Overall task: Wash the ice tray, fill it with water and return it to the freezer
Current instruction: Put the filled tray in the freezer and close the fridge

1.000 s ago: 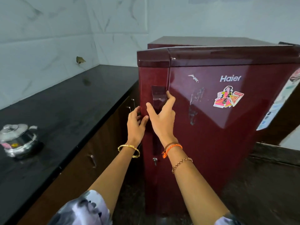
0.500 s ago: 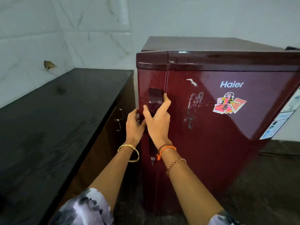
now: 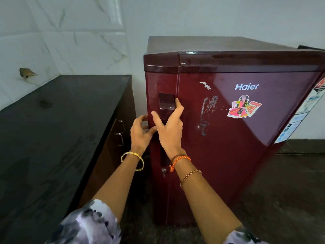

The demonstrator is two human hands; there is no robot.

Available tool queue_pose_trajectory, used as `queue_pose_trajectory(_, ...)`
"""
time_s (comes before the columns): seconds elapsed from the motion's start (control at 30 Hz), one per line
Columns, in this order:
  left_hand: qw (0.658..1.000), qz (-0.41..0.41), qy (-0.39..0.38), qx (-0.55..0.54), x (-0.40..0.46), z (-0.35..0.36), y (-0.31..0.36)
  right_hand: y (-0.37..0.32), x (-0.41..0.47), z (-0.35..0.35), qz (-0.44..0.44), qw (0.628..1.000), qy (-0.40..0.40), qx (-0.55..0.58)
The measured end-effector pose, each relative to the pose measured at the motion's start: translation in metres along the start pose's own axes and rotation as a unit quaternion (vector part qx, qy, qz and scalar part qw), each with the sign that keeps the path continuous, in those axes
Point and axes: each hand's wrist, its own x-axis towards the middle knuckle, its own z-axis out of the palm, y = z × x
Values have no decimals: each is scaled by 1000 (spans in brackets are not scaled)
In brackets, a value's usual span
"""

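Note:
A dark red Haier fridge (image 3: 228,155) stands in front of me with its door closed. A recessed dark handle (image 3: 166,103) runs down the door's left edge. My right hand (image 3: 169,127) lies on that handle, thumb and forefinger spread around it. My left hand (image 3: 140,132) curls around the door's left edge just beside it, fingers tucked behind the edge. No ice tray is in view.
A black stone counter (image 3: 52,138) with brown drawers (image 3: 116,138) sits close on the left, leaving a narrow gap to the fridge. White marble tiles cover the wall. A key (image 3: 163,171) sticks in the door lock below my right wrist. Dark floor lies to the right.
My head has turned right and closer, so the steel pot on the counter has left the view. Both hands stay on the fridge door's left edge; the door remains closed.

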Motion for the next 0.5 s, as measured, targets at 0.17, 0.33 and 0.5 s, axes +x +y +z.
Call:
queue_pose_trajectory(0.17,1000,18,4,24,1,0,-2,-2,-1,0,5,1000,0,-9)
queue_pose_trajectory(0.33,999,-29,1,18,-5,0,9,-8,-4,-4,30,999,-23,-8)
queue_pose_trajectory(0.5,998,-45,1,42,-12,3,15,-12,-4,-16,39,993,-78,-74)
